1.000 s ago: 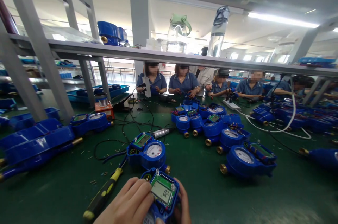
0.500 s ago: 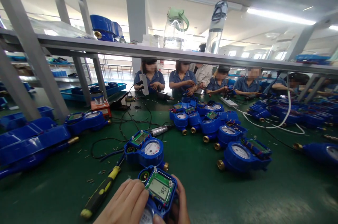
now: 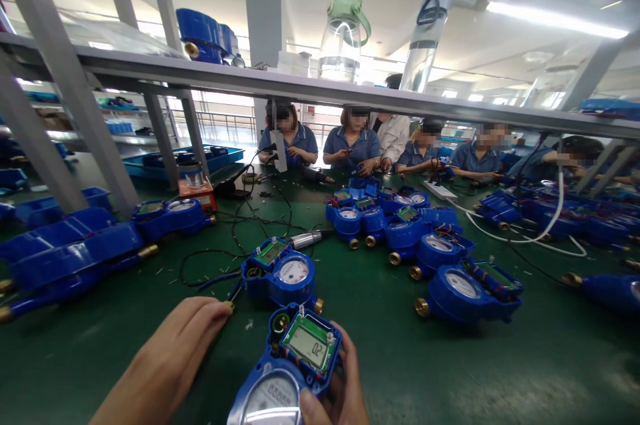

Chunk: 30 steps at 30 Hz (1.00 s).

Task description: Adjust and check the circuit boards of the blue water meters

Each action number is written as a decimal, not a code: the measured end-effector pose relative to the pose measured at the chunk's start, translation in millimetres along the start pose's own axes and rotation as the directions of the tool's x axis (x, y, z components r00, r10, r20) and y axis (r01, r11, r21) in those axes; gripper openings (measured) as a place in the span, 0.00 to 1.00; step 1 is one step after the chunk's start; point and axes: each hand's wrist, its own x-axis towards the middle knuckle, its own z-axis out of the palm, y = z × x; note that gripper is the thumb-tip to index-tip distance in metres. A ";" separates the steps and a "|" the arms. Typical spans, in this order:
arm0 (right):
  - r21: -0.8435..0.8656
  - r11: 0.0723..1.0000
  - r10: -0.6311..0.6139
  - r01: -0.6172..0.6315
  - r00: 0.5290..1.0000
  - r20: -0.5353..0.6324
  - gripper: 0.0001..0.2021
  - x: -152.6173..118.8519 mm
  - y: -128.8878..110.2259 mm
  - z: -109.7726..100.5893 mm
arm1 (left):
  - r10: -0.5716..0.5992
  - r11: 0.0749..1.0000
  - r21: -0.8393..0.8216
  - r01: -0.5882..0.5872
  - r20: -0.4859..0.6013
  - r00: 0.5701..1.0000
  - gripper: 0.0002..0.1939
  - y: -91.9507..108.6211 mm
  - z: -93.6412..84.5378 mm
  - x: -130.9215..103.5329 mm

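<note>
Blue meter [image 3: 291, 366] is in our right hand [image 3: 345, 371], held low at front centre above the green bench [image 3: 410, 365], lid off, board and LCD exposed, dial towards us. Thumb by the dial, fingers wrapped round the far side. Our left hand [image 3: 185, 348] is well apart from it, fingers curled over the screwdriver [image 3: 230, 305]; most of the handle is hidden, so we can't tell how firm that grip is. Second open meter [image 3: 281, 273] lies just beyond ours, metal-bodied plug [image 3: 306, 239] behind it. One more meter [image 3: 470, 291] sits alone to the right, near the meter cluster [image 3: 400, 221]. Co-workers [image 3: 350, 145] are seated across from us.
</note>
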 end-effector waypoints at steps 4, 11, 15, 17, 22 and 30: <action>0.006 1.000 -0.031 0.030 0.998 0.049 0.52 5.8 -5.7 -0.7 | -0.127 0.991 -0.047 0.124 -0.072 0.989 0.16 -26.2 -0.9 3.8; -0.019 1.000 0.005 -0.001 0.977 0.215 0.46 32.1 -32.8 -18.4 | -0.278 0.954 -0.102 0.281 0.041 0.960 0.12 -65.2 19.5 3.0; -0.096 0.995 0.004 0.021 0.969 0.248 0.43 47.8 -49.9 -30.7 | -0.343 0.920 -0.173 0.352 0.079 0.936 0.15 -71.3 30.7 7.0; -0.122 0.993 0.026 0.007 0.962 0.273 0.43 53.5 -55.7 -35.0 | -0.361 0.898 -0.233 0.373 0.097 0.928 0.19 -66.1 33.2 14.8; -0.110 0.993 0.072 -0.031 0.916 0.394 0.42 61.2 -61.2 -39.1 | -0.275 0.797 -0.497 0.342 0.207 0.939 0.39 -52.5 40.5 52.4; -0.174 0.982 0.153 -0.073 0.849 0.505 0.45 69.0 -65.3 -46.9 | 0.029 0.718 -0.663 0.215 0.337 0.941 0.63 -54.0 53.7 115.4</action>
